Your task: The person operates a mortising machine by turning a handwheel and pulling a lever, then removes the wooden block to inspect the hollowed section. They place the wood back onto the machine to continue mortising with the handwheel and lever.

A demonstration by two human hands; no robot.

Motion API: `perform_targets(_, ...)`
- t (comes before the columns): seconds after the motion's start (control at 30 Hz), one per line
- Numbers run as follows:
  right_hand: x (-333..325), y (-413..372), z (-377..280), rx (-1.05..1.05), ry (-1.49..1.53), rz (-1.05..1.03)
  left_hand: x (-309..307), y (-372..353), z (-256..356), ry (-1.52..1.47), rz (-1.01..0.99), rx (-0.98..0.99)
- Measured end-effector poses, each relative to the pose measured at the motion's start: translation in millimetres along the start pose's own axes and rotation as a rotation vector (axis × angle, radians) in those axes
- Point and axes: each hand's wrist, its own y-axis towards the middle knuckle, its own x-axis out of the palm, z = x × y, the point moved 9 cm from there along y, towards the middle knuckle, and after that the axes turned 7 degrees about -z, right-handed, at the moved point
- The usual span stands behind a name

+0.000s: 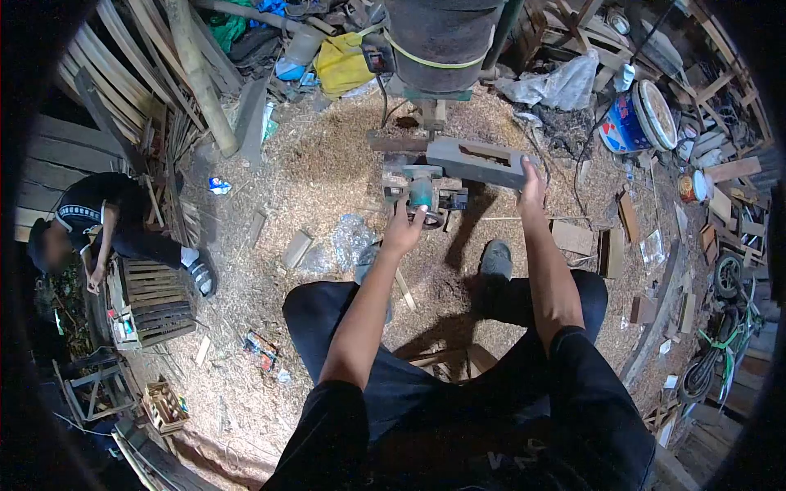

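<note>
A grey rectangular wooden block (477,161) with a long cut-out in its face lies across the front of a small machine. My right hand (531,186) grips its right end, with the thumb near the top edge. My left hand (403,228) is closed round the lower part of a teal cylindrical part (421,193) of the machine, just left of a dark handwheel (433,220). The block's left end rests close above the teal part; whether they touch is hard to tell.
A dark barrel (442,45) stands behind the machine. Wood shavings cover the ground. A seated person (115,214) is at the left. A blue bucket (627,124), wood offcuts and a small green motorcycle (725,344) are at the right. Planks (123,74) lean at the upper left.
</note>
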Motion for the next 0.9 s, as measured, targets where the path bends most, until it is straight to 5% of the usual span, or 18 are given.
perform_targets(0.33,115,30,85,0.09,-0.156,-0.13,6,3,-7,0.014,-0.051,0.007)
perform_targets(0.73,133,6,71,0.135,-0.228,-0.177,4,1,-4,-0.117,0.012,0.057)
perform_targets(0.9,123,6,72,0.235,-0.487,-0.179,0,-1,1,-0.065,-0.094,0.034)
